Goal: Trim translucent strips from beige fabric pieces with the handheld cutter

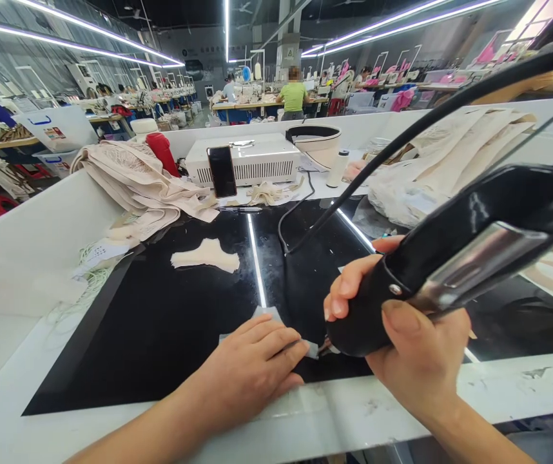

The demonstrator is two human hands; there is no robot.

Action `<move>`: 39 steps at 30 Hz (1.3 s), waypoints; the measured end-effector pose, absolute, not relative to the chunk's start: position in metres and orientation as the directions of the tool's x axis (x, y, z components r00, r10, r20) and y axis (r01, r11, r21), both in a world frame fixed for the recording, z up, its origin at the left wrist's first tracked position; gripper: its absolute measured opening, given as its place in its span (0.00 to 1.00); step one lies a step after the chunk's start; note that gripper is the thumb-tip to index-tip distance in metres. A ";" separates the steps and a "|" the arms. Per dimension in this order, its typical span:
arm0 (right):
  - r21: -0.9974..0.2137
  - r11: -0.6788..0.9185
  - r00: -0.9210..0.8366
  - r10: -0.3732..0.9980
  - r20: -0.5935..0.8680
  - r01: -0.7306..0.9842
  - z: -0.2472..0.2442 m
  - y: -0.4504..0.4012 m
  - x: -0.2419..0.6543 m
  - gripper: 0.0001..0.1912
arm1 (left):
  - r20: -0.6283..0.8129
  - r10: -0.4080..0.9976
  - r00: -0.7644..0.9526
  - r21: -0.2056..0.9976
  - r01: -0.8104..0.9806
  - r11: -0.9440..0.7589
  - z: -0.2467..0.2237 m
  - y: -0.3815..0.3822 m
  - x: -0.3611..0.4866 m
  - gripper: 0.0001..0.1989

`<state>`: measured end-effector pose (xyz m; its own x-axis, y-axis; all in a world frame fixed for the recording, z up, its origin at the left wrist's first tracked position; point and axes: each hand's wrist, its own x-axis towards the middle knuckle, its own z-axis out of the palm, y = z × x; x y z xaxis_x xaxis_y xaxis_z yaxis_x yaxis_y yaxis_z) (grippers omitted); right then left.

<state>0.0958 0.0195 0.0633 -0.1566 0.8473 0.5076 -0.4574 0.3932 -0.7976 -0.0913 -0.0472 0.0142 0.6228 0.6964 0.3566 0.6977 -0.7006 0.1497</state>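
Note:
My left hand (257, 357) lies palm down near the front edge of the black glossy sheet (126, 335), its fingers together and pressing on a thin pale grey piece (267, 312) that pokes out around them. My right hand (414, 341) is wrapped round a black handheld tool (479, 238) with a metal strip along its side. The tool's lower end is close to the right end of the grey piece; whether they touch is unclear. Farther back on the sheet rests a cream fabric piece (206, 255) with curved edges.
Behind the sheet stand a white vented box (261, 161), a phone (222, 171) and a white bottle (338, 169). Fabric piles (136, 180) lie left and right. A black cable (383, 151) arches across the right side. A person in a green top (293, 96) is far back.

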 end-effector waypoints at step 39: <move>-0.786 0.272 -0.249 0.848 0.469 -0.555 0.066 0.009 0.002 0.17 | 0.241 0.945 0.219 0.522 0.792 -0.317 0.017 -0.078 -0.152 0.02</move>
